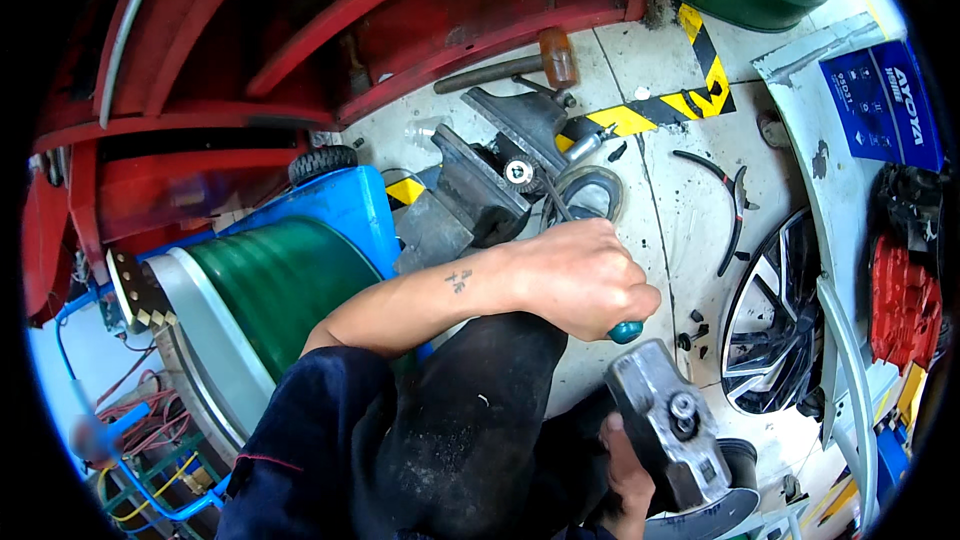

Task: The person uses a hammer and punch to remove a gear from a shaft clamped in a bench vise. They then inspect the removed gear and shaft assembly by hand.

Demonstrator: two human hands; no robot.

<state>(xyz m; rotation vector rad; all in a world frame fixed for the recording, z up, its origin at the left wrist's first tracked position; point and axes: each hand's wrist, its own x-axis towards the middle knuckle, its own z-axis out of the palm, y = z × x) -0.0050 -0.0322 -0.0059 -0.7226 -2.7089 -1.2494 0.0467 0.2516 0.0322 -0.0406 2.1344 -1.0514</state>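
My left hand (pixel 580 280) is closed in a fist around a screwdriver with a green handle (pixel 627 331), whose butt sticks out below the fist. Its thin shaft slants up-left toward a small toothed gear (pixel 520 173). That gear sits between the jaws of a grey metal bench vise (pixel 465 178). Whether the tip touches the gear, I cannot tell. Lower right, my right hand (pixel 627 470) grips a hammer with a big, worn steel head (pixel 668 425). The hammer head is raised close to the screwdriver's butt, apart from it. Most of the hammer's handle is hidden.
Behind the vise, a mallet with an orange head (pixel 560 58) lies by a red metal frame (pixel 420 75). A green drum (pixel 290 270) stands left. To the right are a curved black strip (pixel 733 220), an alloy wheel (pixel 770 320) and a blue box (pixel 882 105).
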